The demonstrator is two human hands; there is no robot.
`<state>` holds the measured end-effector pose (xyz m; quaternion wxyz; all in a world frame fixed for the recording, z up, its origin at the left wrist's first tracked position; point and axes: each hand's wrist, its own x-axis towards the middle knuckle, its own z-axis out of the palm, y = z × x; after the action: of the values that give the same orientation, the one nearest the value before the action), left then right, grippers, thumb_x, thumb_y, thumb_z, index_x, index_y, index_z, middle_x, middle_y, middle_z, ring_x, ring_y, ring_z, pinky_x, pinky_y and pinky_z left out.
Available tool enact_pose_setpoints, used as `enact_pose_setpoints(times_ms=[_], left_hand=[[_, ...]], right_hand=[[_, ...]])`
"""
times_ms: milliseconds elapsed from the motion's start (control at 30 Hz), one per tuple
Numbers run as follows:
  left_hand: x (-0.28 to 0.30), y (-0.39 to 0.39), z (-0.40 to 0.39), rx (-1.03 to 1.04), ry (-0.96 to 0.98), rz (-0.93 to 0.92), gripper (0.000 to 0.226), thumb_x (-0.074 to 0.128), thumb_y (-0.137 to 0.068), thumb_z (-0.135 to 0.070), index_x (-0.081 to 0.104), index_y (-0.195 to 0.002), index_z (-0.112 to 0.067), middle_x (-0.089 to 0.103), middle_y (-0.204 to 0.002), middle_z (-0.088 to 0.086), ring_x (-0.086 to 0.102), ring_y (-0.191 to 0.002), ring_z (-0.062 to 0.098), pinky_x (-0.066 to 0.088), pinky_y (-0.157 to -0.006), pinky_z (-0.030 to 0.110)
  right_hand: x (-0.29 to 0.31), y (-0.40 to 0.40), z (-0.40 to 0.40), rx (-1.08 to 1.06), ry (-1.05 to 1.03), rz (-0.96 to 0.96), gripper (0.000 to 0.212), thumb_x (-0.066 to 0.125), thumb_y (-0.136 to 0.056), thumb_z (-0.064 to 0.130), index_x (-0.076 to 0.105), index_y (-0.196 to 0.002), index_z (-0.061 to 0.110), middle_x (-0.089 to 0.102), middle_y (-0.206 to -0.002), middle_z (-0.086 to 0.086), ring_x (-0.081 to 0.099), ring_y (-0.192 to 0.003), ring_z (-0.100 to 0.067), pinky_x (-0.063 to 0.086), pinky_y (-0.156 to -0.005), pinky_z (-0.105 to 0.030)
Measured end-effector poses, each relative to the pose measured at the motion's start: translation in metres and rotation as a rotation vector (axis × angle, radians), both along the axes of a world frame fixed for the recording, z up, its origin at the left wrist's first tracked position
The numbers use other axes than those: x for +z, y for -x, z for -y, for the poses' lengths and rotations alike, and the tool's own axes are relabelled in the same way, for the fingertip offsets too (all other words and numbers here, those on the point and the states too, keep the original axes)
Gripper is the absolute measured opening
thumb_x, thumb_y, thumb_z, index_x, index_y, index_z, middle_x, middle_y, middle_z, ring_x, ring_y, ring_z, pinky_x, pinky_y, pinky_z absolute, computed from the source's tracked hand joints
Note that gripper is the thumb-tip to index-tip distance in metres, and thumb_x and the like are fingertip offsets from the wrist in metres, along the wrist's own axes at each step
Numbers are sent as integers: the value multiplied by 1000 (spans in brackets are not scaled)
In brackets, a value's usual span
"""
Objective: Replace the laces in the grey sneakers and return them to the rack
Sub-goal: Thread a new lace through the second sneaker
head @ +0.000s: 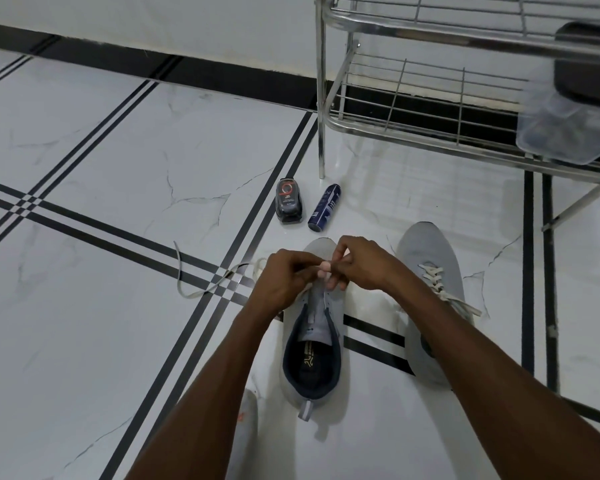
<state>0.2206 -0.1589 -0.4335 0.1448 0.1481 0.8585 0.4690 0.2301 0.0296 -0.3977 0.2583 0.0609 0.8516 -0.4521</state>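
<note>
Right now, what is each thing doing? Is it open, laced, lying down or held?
Left hand: pinching the lace over the near sneaker.
Right hand: pinching the lace too.
Near sneaker: upright, not laced near the collar.
Far sneaker: on the floor, laced.
Lace: its loose end trails on the floor.
Blue spray can: lying on its side.
Polish applicator: on the floor.
Rack: standing, holds a plastic container.
</note>
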Motion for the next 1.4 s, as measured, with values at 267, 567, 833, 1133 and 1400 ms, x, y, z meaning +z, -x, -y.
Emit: enact_pose_setpoints(times_ms=[267, 567, 833, 1133, 1400], left_hand=[[-21, -5, 1, 202, 103, -35, 16, 80, -88, -24, 83, -101, -17, 76, -97, 0, 67, -86, 4, 43, -72, 3], [-21, -19, -4, 155, 150, -57, 8, 79, -84, -20, 83, -91, -20, 77, -92, -4, 67, -84, 9, 52, -78, 23], [-22, -25, -15, 143, 225, -120, 10, 76, -80, -17, 83, -87, -15, 72, -87, 3, 65, -79, 17, 51, -72, 30], [-19, -22, -15, 83, 300, -88, 13, 73, -79, -14, 83, -87, -13, 70, -83, 6, 63, -75, 19, 47, -67, 27], [-15, -22, -23, 37, 443, -141, 13, 68, -80, -10, 80, -81, -5, 70, -81, 15, 64, -77, 28, 44, -67, 30]], right_hand=[[-7, -14, 10, 12, -267, 130, 49, 79, -78, 52, 63, -105, 15, 68, -98, -5, 65, -75, -19, 53, -63, -30], [-44, -24, 37, -112, -396, -119, 23, 69, -86, 29, 66, -81, 6, 70, -89, -15, 66, -78, -30, 43, -59, -29], [-48, -25, 13, -356, -38, 18, 14, 69, -85, 9, 83, -85, 14, 77, -80, 0, 73, -77, -18, 60, -68, -27], [-62, -24, 7, -432, 136, 120, 16, 78, -82, 11, 81, -73, 24, 78, -82, -3, 75, -84, -21, 62, -87, -42], [-65, -24, 8, -442, 153, 107, 19, 75, -84, 9, 80, -75, 24, 78, -85, -4, 74, -81, -20, 62, -83, -38]])
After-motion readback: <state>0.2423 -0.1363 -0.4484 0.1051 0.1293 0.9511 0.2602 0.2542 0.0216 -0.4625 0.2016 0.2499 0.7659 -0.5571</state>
